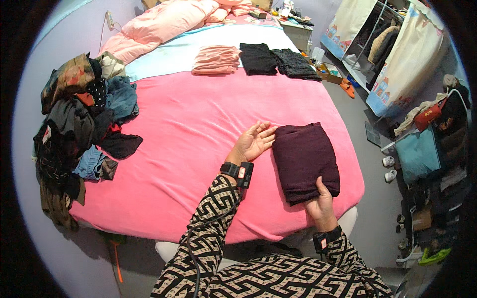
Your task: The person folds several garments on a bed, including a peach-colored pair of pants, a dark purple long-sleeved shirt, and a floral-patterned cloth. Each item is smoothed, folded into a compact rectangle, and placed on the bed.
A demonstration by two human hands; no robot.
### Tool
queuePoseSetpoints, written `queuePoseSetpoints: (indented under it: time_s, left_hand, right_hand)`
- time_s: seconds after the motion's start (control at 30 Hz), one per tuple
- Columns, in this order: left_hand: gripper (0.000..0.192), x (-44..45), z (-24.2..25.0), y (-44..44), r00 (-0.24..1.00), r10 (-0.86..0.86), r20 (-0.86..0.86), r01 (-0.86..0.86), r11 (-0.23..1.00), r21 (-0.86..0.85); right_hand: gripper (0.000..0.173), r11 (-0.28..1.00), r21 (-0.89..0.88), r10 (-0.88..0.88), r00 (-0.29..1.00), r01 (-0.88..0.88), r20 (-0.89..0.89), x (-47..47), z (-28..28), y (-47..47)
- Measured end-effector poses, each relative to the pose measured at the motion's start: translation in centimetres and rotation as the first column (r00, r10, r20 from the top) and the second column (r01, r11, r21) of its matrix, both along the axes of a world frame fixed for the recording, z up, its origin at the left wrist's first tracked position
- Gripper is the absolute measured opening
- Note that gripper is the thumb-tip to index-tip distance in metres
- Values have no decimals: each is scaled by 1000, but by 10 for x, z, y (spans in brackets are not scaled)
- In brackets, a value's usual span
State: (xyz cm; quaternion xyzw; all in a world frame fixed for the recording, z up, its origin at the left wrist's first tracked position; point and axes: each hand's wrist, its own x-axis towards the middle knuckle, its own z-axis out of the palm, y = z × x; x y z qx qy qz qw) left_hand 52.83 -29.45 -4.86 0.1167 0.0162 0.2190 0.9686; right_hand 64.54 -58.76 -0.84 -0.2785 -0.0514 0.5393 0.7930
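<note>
A dark purple garment (305, 160), folded into a neat rectangle, lies at the right side of the bed on a pink blanket (201, 149). My right hand (321, 205) grips its near edge, the thumb on top and the other fingers hidden underneath. At the garment's left edge, my left hand (255, 140) is palm up with fingers apart, its fingertips close against the cloth. Farther back lie a folded pink garment (216, 59), a folded black garment (258, 59) and a folded dark patterned garment (295, 64), side by side.
A heap of unfolded clothes (74, 115) covers the bed's left edge, with blue jeans (121, 97) in it. Behind are a pink quilt (160, 28) and a cluttered bedside table (298, 31). A fabric wardrobe (400, 63) and a loaded rack (417, 154) stand to the right.
</note>
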Motion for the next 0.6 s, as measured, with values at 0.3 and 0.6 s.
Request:
queuePoseSetpoints:
  time_s: [0.3, 0.6]
  left_hand:
    - [38, -4, 6, -2, 1000, -6, 14, 6, 1000, -26]
    - [41, -1, -1, -1, 999, 28, -19, -29, 999, -42]
  right_hand:
    - [48, 999, 26, -37, 963, 32, 267, 2, 42, 4]
    - [49, 979, 124, 110, 937, -159, 331, 48, 150, 61]
